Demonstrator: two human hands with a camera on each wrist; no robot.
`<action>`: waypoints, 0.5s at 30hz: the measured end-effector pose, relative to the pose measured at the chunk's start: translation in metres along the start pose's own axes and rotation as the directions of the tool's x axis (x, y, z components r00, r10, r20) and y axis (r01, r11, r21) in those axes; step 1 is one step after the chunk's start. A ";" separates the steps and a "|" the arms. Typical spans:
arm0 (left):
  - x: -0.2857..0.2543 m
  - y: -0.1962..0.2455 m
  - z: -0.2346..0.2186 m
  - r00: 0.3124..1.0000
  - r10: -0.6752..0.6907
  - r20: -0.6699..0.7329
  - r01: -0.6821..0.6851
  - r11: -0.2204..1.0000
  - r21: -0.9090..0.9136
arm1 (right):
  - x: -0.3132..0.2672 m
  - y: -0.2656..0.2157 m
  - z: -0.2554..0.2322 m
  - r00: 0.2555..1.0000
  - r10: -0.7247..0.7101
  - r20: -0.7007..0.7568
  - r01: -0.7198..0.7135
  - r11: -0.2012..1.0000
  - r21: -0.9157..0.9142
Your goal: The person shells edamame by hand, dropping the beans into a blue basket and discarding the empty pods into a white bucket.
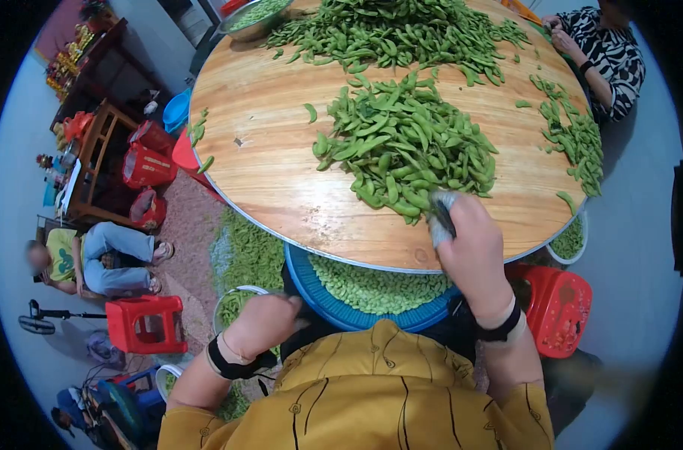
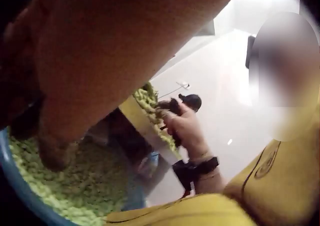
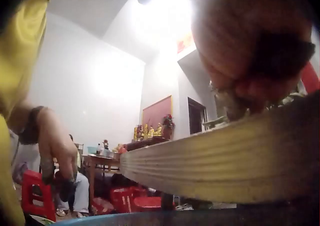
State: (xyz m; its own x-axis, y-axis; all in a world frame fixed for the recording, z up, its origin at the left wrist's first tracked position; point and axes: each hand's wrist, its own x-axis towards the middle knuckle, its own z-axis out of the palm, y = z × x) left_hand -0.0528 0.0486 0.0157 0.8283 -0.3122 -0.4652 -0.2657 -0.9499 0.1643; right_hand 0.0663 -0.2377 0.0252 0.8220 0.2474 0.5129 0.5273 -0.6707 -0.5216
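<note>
A heap of green pods [image 1: 409, 142] lies on the round wooden table [image 1: 266, 172]. At the heap's near edge is the right hand [image 1: 473, 244], its fingers curled at the pods, with grey wrapping on them; whether it grips a pod cannot be told. The left hand [image 1: 263, 322] hangs beyond the table's near edge, beside a blue basket [image 1: 300, 281] of shelled beans [image 1: 379, 289]. In the right wrist view the left hand [image 3: 57, 146] points downward with bent fingers; what it holds, if anything, is unclear. In the left wrist view the right hand [image 2: 185, 128] reaches to the pods [image 2: 147, 103].
A larger pod pile [image 1: 401, 34] and a metal bowl [image 1: 255, 19] are at the table's far side. Another person [image 1: 600, 60] works at the far right. Red stools [image 1: 559, 311] stand near the basket, and a seated person [image 1: 94, 259] is at the left. Pods cover part of the floor.
</note>
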 end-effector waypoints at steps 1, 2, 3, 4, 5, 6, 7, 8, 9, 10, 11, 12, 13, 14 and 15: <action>0.005 0.009 -0.007 0.997 0.038 -0.064 -0.044 0.995 -0.089 | 0.003 0.005 0.003 0.999 0.001 0.044 0.001 0.999 -0.053; 0.013 0.013 -0.010 0.980 0.132 -0.151 -0.160 0.968 -0.193 | 0.005 0.008 0.004 0.996 0.001 0.085 0.008 0.994 -0.108; 0.021 0.019 -0.014 0.979 0.130 -0.155 -0.159 0.968 -0.194 | 0.006 0.007 0.004 0.996 -0.004 0.086 0.013 0.994 -0.108; 0.029 0.026 -0.019 0.939 0.206 -0.277 -0.280 0.923 -0.264 | 0.006 0.006 0.002 0.996 0.009 0.090 -0.001 0.996 -0.089; 0.037 0.033 -0.024 0.877 0.266 -0.400 -0.404 0.859 -0.315 | 0.005 0.005 0.001 0.995 0.022 0.095 -0.015 0.997 -0.070; 0.047 0.042 -0.028 0.876 0.263 -0.404 -0.404 0.857 -0.319 | 0.002 0.002 0.000 0.995 0.018 0.099 -0.011 0.997 -0.072; 0.056 0.051 -0.032 0.848 0.241 -0.472 -0.474 0.742 -0.474 | -0.003 -0.002 -0.001 0.989 0.130 0.075 -0.142 0.972 0.185; 0.064 0.060 -0.036 0.821 0.204 -0.533 -0.537 0.592 -0.600 | -0.007 -0.006 -0.002 0.966 0.245 0.080 -0.255 0.865 0.431; 0.070 0.069 -0.041 0.820 0.201 -0.535 -0.538 0.590 -0.602 | -0.010 -0.012 -0.006 0.967 0.242 0.083 -0.254 0.867 0.429; 0.075 0.078 -0.047 0.892 0.107 -0.439 -0.445 0.371 -0.815 | -0.012 -0.021 -0.014 0.878 0.406 0.253 -0.475 0.678 0.560; 0.079 0.083 -0.051 0.950 0.049 -0.310 -0.313 0.111 -0.943 | -0.016 -0.028 -0.017 0.740 0.509 0.440 -0.660 0.424 0.621; 0.084 0.084 -0.050 0.949 0.050 -0.310 -0.314 0.110 -0.943 | -0.021 -0.031 -0.016 0.733 0.479 0.482 -0.662 0.340 0.668; 0.090 0.085 -0.048 0.955 0.053 -0.291 -0.292 0.001 -0.957 | -0.025 -0.031 -0.015 0.732 0.481 0.482 -0.663 0.340 0.667; 0.094 0.086 -0.047 0.961 0.061 -0.271 -0.264 -0.107 -0.959 | -0.029 -0.031 -0.014 0.739 0.464 0.488 -0.655 0.325 0.682; 0.095 0.087 -0.046 0.961 0.065 -0.267 -0.260 -0.106 -0.960 | -0.031 -0.031 -0.013 0.746 0.448 0.494 -0.647 0.308 0.697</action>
State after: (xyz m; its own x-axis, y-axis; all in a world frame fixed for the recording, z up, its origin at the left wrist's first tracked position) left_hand 0.0254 -0.0625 0.0263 0.9109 -0.3585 -0.2040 0.2863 0.1936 0.9384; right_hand 0.0220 -0.2339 0.0344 0.9550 0.2296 -0.1878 -0.2194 0.1209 -0.9681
